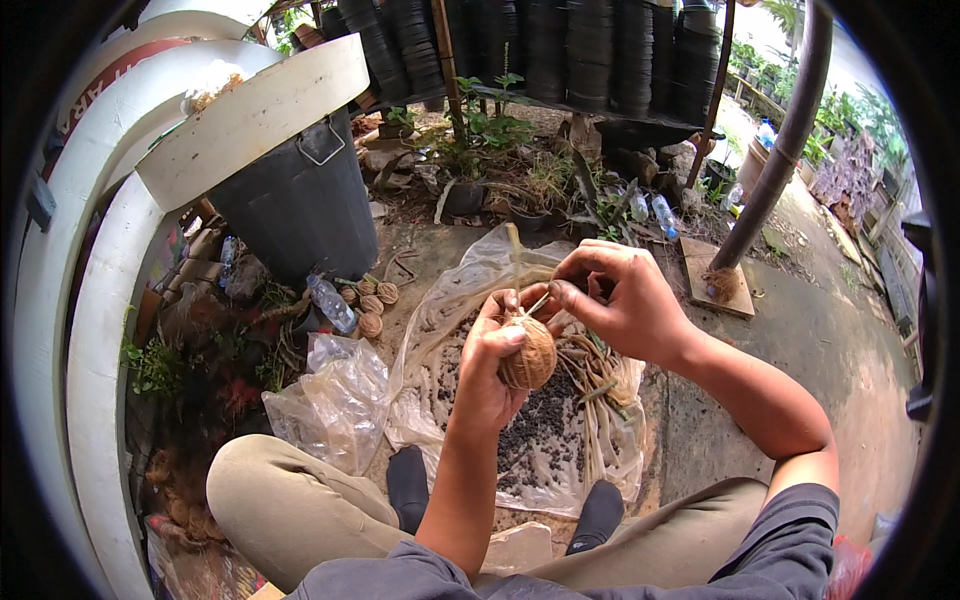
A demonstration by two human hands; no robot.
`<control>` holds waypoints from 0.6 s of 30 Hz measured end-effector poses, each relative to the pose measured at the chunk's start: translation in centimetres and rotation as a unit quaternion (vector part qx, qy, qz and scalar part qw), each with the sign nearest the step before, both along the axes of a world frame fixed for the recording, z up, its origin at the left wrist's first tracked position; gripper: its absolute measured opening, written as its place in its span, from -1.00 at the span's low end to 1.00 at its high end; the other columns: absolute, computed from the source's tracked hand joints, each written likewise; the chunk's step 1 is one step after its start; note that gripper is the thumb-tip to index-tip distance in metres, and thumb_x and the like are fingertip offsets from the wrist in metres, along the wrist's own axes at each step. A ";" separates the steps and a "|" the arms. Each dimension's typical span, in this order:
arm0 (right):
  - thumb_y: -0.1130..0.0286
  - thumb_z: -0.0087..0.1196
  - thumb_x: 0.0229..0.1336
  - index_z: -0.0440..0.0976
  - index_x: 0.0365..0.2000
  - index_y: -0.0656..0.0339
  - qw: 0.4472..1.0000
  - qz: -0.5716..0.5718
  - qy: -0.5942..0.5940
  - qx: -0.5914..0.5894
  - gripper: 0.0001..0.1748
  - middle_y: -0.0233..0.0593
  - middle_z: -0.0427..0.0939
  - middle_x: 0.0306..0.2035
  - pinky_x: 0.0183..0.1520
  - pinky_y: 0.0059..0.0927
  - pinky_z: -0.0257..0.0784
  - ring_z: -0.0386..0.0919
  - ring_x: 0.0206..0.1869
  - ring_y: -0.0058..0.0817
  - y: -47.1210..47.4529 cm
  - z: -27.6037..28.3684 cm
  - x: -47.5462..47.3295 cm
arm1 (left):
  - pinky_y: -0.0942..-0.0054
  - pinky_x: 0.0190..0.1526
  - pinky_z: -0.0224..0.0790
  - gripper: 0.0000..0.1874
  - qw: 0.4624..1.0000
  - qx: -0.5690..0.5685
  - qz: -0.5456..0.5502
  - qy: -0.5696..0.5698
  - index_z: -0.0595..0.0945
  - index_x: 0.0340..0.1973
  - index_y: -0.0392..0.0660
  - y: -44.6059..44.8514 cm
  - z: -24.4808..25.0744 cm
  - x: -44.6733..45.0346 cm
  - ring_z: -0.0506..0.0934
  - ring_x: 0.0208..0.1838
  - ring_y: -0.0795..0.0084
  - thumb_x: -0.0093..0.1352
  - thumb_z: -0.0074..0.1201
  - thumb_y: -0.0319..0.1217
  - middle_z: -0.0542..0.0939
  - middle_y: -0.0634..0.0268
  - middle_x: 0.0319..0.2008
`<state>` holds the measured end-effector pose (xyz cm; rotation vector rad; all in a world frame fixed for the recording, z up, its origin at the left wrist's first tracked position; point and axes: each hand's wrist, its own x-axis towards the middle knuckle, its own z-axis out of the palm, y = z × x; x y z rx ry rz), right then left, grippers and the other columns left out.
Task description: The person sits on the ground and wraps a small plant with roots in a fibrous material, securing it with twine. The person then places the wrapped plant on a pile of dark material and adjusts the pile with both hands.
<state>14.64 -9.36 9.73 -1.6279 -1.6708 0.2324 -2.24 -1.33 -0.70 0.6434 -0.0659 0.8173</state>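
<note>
My left hand (487, 356) grips a round brown ball wrapped in fibre (531, 354), held up over a plastic sheet. A pale upright stalk (514, 259) rises from the top of the ball, beside my fingers. Close by on the right, my right hand (619, 292) pinches a thin pale strip (538, 302) that runs to the ball's top. Below both hands, dark crumbly soil (544, 427) is scattered over the clear plastic sheet (424, 409). A bundle of dry plant strips (600, 367) rests on the sheet's right side.
Several finished-looking fibre balls (370, 304) lie at the left near a plastic bottle (331, 303). Behind them stands a large dark bin (300, 202). A crumpled plastic bag (330, 405) lies by my left knee. A slanting pole (772, 157) stands on a board (716, 281) at right.
</note>
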 end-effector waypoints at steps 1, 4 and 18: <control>0.43 0.32 0.23 0.70 -0.23 0.33 0.999 -0.019 0.031 -0.034 -0.83 -0.09 0.72 -0.29 -0.18 -0.25 0.58 0.69 -0.30 -0.35 0.0 -0.1 0.2 | 0.06 0.59 0.29 -0.47 0.999 -0.025 -0.016 -0.019 0.36 0.23 -0.32 0.0 0.0 0.0 0.40 0.55 0.03 0.38 0.11 -0.43 0.41 -0.14 0.42; 0.42 0.32 0.23 0.73 -0.23 0.30 1.000 0.016 -0.001 0.003 -0.83 -0.09 0.75 -0.27 -0.15 -0.25 0.60 0.73 -0.24 -0.39 0.2 -1.4 0.2 | 0.07 0.53 0.39 -0.44 0.988 -0.089 -0.059 -0.113 0.46 0.23 -0.43 -0.2 -0.5 0.2 0.47 0.50 0.01 0.46 0.03 -0.24 0.48 -0.21 0.40; 0.30 0.39 0.09 0.65 -0.08 0.22 0.978 0.164 -0.103 -0.082 -0.62 -0.12 0.69 -0.07 -0.04 -0.04 0.68 0.73 -0.09 -0.01 -1.7 -6.4 -4.5 | 0.34 -0.06 0.63 -0.67 0.952 -0.148 0.248 0.106 0.55 -0.14 -0.18 1.3 -1.8 0.9 0.66 -0.25 0.37 0.68 -0.04 -0.16 0.66 0.18 -0.30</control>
